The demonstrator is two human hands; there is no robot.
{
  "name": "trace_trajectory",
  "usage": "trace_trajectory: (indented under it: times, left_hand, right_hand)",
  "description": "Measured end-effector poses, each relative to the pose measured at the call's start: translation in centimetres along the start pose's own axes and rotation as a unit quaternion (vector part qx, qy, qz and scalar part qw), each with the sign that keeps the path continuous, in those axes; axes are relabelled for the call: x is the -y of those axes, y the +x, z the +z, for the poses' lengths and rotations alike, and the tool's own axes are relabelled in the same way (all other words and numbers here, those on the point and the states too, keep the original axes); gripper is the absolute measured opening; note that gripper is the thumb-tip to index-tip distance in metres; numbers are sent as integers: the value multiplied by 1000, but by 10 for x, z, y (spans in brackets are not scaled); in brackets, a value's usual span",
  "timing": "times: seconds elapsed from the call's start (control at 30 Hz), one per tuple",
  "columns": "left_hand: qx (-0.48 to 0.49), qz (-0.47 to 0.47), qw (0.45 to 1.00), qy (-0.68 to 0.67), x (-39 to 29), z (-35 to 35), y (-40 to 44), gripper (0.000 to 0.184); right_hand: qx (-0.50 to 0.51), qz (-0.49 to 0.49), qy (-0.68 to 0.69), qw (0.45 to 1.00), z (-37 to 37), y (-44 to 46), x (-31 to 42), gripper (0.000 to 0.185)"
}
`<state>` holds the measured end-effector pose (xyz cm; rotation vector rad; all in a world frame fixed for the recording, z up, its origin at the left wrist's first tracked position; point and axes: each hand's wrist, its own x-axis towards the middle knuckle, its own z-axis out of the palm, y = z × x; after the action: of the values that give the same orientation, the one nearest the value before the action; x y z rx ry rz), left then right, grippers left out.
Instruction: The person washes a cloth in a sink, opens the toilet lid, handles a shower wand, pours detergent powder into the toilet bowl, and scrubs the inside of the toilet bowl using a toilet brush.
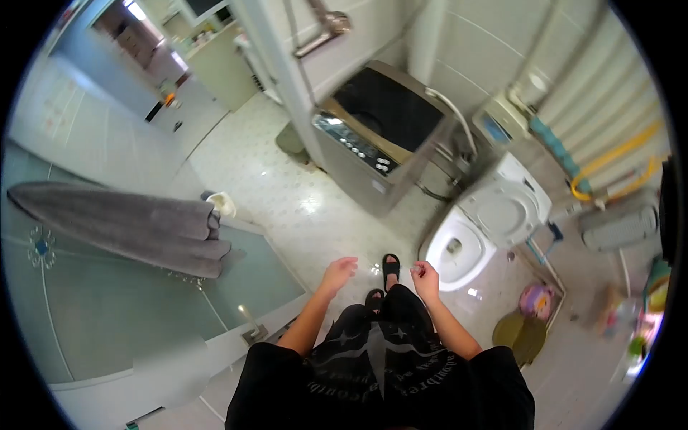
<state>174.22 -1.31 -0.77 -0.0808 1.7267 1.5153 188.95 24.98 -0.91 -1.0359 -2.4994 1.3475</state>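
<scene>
My left hand [340, 274] hangs in front of my body above the tiled floor, with loosely bent fingers a little apart. It touches nothing that I can see. My right hand [426, 278] is beside the open toilet [450, 256], its fingers curled together. A small pale shape shows at those fingertips, too small to name. The toilet's lid and seat [504, 210] are raised. Between and below both hands are my feet in black slippers [390, 265].
A top-loading washing machine [375, 136] stands ahead, near the toilet. A grey towel [136, 222] hangs on the left, above a small white bin [223, 204]. An olive basin [519, 337] and a pink one [536, 301] lie at right. A doorway opens at the upper left.
</scene>
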Motion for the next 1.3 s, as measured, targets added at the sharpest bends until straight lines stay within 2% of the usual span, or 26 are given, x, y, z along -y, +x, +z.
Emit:
trace_trajectory:
  times: [0.3, 0.43, 0.53, 0.67, 0.77, 0.97, 1.27, 1.3]
  left_hand:
    - [-140, -22, 985, -104, -36, -103, 37, 34]
    - [-183, -58, 969, -154, -58, -150, 68, 35]
    - [-207, -65, 959, -180, -73, -182, 88, 35]
    - [-243, -53, 942, -225, -95, -228, 112, 35]
    - [-263, -38, 926, -268, -120, -266, 133, 35]
    - [-273, -4, 910, -312, -157, -359, 184, 35]
    - [-266, 25, 906, -327, -241, -545, 267, 34]
    - [-259, 24, 913, -316, -248, -561, 275, 34]
  right_hand:
    - [160, -130, -17, 978, 120, 147, 122, 20]
    - [209, -163, 9, 964, 177, 216, 176, 22]
    - [271, -123, -8, 955, 197, 249, 240, 22]
    - [298, -208, -80, 928, 252, 298, 283, 25]
    - [322, -206, -80, 921, 291, 324, 323, 25]
    - [331, -253, -46, 908, 376, 372, 388, 22]
    - [260, -262, -53, 928, 528, 460, 516, 20]
    - [263, -228, -42, 937, 532, 463, 541, 22]
